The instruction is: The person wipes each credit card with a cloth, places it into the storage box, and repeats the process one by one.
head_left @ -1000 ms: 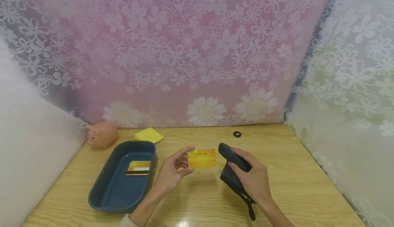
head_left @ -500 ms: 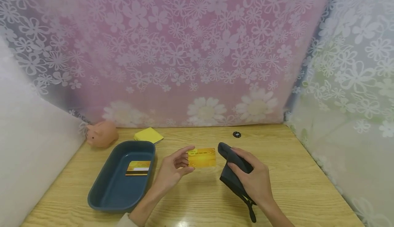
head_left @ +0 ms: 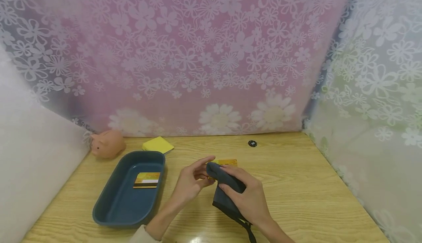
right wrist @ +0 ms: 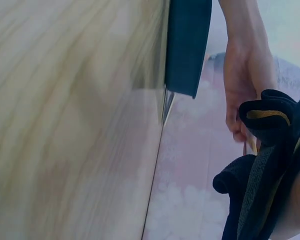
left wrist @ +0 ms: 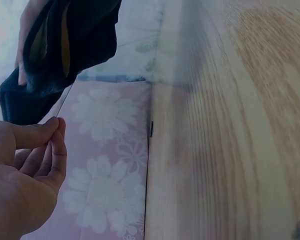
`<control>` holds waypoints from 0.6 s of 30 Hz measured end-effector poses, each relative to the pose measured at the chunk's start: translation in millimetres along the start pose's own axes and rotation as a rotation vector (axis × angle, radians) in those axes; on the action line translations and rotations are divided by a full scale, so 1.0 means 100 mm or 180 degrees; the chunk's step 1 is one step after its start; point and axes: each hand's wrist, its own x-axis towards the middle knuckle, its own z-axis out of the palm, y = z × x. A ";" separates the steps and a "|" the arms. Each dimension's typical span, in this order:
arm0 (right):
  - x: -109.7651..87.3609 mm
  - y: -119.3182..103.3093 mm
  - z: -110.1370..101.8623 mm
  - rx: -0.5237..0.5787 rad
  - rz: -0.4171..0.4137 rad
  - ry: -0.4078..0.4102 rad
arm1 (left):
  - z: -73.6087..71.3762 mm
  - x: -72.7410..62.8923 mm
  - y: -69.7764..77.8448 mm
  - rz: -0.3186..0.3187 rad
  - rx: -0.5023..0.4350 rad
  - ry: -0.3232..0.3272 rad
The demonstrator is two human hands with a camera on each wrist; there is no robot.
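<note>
A yellow bank card (head_left: 229, 161) is pinched between the thumb and fingers of my left hand (head_left: 188, 183). Most of it is hidden behind a dark grey fabric pouch (head_left: 225, 201). My right hand (head_left: 248, 196) grips that pouch from the right, thumb on the near side, its folds tilted toward the left hand. A strap (head_left: 250, 232) hangs from its lower end. In the left wrist view the card (left wrist: 64, 101) shows as a thin edge beside the pouch (left wrist: 92, 42); whether they touch I cannot tell. Yellow shows inside the pouch's folds (right wrist: 265, 114) in the right wrist view.
Left of the hands stands a blue tray (head_left: 113, 208) with another bank card (head_left: 146, 180) lying in it. A piggy bank (head_left: 108, 144), a yellow square item (head_left: 158, 145) and a black round chip (head_left: 252, 143) lie along the back of the wooden table (head_left: 316, 188).
My right hand has brought the pouch leftward, in front of the card, covering most of it. The left hand has shifted slightly right, still pinching the card.
</note>
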 end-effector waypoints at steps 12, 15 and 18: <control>-0.01 -0.03 0.09 -0.0129 -0.0028 -0.0036 | 0.05 -0.01 0.04 -0.0018 -0.0143 -0.0074; 0.00 0.00 0.05 -0.0150 0.0034 0.0020 | 0.04 -0.01 0.04 -0.0068 -0.0161 -0.0064; 0.00 0.04 -0.01 -0.0186 0.0067 0.0083 | 0.04 -0.02 0.03 -0.0122 -0.0176 -0.0028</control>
